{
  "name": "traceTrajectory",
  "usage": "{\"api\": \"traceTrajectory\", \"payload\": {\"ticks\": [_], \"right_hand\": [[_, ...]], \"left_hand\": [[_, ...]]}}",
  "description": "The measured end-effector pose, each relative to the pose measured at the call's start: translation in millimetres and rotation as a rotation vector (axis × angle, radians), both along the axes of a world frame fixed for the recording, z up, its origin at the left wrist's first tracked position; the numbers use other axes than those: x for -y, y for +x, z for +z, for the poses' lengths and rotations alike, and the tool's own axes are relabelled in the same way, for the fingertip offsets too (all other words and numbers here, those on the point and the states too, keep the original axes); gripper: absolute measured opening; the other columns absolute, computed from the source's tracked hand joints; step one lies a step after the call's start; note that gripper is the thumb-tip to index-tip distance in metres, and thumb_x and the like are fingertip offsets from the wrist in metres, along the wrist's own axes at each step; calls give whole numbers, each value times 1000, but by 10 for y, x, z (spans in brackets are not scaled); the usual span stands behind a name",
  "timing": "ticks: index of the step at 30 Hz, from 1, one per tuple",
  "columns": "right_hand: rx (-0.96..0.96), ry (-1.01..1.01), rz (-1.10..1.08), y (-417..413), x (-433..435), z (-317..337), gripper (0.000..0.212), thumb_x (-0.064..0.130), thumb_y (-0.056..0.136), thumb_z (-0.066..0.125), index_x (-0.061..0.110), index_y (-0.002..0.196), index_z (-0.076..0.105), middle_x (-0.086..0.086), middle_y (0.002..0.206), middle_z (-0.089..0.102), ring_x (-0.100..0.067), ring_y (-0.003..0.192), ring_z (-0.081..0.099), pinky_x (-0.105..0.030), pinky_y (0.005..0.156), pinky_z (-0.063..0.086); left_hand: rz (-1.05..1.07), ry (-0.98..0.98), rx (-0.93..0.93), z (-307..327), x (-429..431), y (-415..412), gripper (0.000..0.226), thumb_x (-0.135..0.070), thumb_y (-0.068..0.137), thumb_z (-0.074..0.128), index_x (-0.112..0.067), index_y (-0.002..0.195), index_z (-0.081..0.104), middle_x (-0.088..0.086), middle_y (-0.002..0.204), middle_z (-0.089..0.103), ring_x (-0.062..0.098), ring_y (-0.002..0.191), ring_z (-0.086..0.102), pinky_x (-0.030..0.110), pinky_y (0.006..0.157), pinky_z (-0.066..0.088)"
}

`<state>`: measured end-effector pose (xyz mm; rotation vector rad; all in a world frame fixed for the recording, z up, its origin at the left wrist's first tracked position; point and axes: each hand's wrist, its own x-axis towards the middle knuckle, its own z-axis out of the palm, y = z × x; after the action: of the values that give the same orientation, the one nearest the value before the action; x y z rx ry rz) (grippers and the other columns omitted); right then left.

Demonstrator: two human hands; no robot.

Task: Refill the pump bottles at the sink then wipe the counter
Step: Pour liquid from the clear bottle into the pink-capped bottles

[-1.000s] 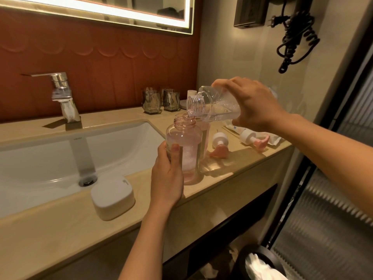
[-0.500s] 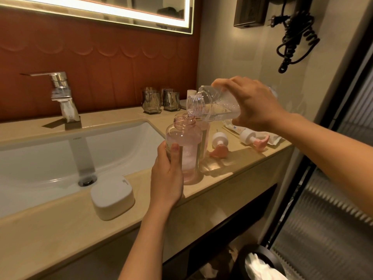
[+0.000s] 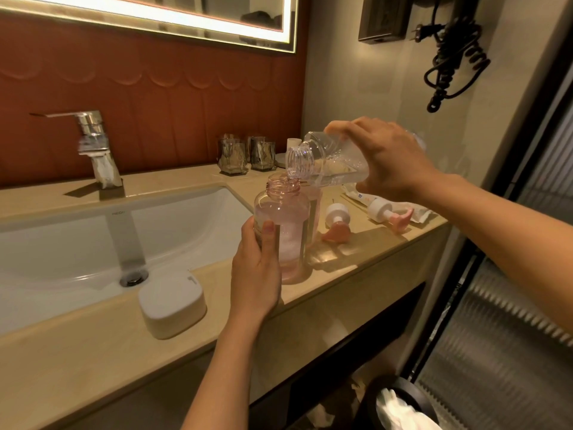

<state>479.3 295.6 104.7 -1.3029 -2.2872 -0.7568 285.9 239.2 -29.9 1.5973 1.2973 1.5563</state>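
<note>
My left hand [image 3: 255,268] is gripping the pink pump bottle [image 3: 286,231] at the table's [image 3: 93,352] front edge while my right hand [image 3: 384,159] is gripping the tilted clear bottle [image 3: 325,166], mouth over its neck.

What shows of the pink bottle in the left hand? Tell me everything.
The pink bottle is clear, pink-tinted plastic by its look, round, with a threaded neck and no pump. It stands upright on the counter right of the sink and holds liquid. The left hand grips its lower side. The right hand tilts a clear bottle over its open mouth.
</note>
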Motion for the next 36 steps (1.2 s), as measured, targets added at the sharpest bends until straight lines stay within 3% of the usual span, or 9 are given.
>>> {"api": "traceTrajectory", "payload": {"ticks": [5, 10, 14, 18, 29, 36], "right_hand": [[-5, -7, 3, -4, 18, 12, 90, 6, 61, 81, 23, 138, 36, -11, 121, 53, -30, 106, 50, -40, 89, 40], [-7, -8, 0, -17, 26, 12, 91, 6, 61, 81, 23, 138, 36, -11, 121, 53, -30, 107, 50, -41, 90, 41], [-5, -6, -3, -14, 27, 14, 91, 6, 61, 81, 24, 138, 36, -11, 121, 53, -30, 107, 50, -41, 91, 41], [-3, -4, 2, -13, 28, 15, 90, 6, 61, 80, 23, 138, 37, -12, 120, 53, -30, 106, 50, -41, 89, 40], [-5, -4, 1, -15, 35, 20, 89, 7, 62, 81, 23, 138, 36, -12, 122, 52, -30, 108, 49, -40, 90, 39], [8, -6, 1, -11, 25, 13, 90, 7, 61, 81, 24, 137, 36, -12, 119, 53, -30, 104, 50, -41, 87, 41]], "left_hand": [[5, 11, 1, 6, 14, -1, 69, -73, 82, 16, -27, 127, 41, -7, 111, 58, 12, 98, 58, 34, 82, 49], [3, 3, 0, 35, 29, 0, 53, -63, 85, 17, -32, 122, 39, -23, 103, 51, 0, 96, 53, 26, 79, 45], [2, -1, 0, 19, 17, -4, 50, -66, 86, 17, -35, 119, 39, -23, 103, 52, 1, 95, 54, 28, 80, 46], [3, 9, -4, 11, 17, -4, 64, -70, 84, 17, -29, 127, 41, -13, 111, 55, 5, 99, 55, 29, 82, 46], [4, 0, -6, 42, 36, -4, 50, -60, 86, 18, -32, 121, 40, -27, 100, 48, -5, 92, 51, 18, 73, 40], [4, -7, -15, 36, 22, -6, 47, -61, 86, 18, -35, 120, 38, -25, 100, 50, -4, 92, 52, 21, 75, 43]]}}
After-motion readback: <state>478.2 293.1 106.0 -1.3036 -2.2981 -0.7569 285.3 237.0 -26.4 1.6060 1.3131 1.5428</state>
